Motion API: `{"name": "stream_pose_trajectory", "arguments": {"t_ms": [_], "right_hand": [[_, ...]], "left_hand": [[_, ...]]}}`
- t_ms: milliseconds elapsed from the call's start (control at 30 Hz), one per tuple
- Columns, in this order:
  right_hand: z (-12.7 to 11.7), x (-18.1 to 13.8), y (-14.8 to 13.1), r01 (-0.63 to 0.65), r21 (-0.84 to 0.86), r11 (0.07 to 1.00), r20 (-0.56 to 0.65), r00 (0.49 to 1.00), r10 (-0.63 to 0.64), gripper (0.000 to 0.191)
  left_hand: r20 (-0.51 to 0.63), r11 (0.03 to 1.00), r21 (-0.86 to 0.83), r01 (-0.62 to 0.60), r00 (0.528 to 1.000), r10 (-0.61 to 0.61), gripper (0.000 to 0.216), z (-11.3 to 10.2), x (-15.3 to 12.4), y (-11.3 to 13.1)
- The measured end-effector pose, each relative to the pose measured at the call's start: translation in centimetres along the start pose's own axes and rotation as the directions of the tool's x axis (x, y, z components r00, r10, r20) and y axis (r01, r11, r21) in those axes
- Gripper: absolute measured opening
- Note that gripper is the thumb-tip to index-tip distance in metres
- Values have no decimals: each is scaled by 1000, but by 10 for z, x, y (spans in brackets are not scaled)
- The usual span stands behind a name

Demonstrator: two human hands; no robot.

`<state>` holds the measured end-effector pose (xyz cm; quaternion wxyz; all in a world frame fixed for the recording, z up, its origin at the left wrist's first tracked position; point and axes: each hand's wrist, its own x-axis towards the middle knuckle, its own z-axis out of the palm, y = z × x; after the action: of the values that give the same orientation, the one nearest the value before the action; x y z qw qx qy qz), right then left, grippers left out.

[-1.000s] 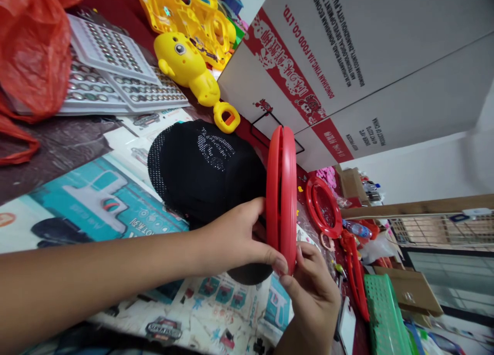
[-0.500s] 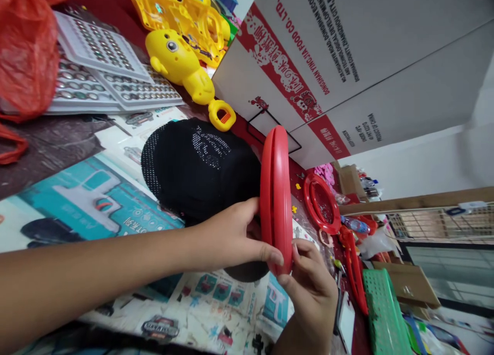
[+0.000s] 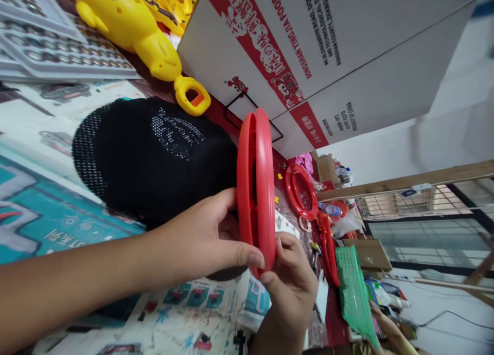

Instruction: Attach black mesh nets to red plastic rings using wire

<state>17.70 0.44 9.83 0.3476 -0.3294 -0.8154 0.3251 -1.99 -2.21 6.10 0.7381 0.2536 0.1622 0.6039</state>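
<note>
Both hands hold a red plastic ring [image 3: 258, 175] made of two round halves pressed edge to edge, seen edge-on and upright. My left hand [image 3: 200, 239] grips its left half, thumb on the lower rim. My right hand [image 3: 291, 288] pinches the lower right rim from below. A black mesh cap [image 3: 150, 157] lies on the table just behind the ring.
A large white carton with red print [image 3: 316, 41] stands at the back. A yellow toy [image 3: 135, 31] and battery trays [image 3: 46, 46] lie upper left. More red rings [image 3: 301, 190] and a green tray [image 3: 353, 293] sit right. Another person's hand [image 3: 386, 326] shows at lower right.
The view has moved closer and shifted, so the ring and cap look larger. Both hands keep the same grip on the red ring, which has drifted slightly left.
</note>
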Motion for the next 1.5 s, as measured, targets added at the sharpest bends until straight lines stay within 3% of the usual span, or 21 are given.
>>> {"name": "stream_pose_trajectory", "arguments": {"t_ms": [600, 800, 1233, 1500], "right_hand": [[-7, 0, -2, -7, -161, 987, 47, 999, 14, 17], [-9, 1, -2, 5, -146, 989, 90, 996, 8, 27], [-10, -2, -12, 17, -213, 977, 75, 997, -1, 31], [-14, -4, -11, 48, -201, 978, 130, 991, -21, 34]], "left_hand": [[39, 999, 33, 1, 999, -2, 42, -1, -1, -5], [31, 999, 32, -12, 999, 11, 42, -2, 0, -10], [-2, 997, 54, 47, 999, -47, 43, 2, -3, -10], [-24, 998, 48, 51, 998, -50, 46, 3, -4, -11]]}}
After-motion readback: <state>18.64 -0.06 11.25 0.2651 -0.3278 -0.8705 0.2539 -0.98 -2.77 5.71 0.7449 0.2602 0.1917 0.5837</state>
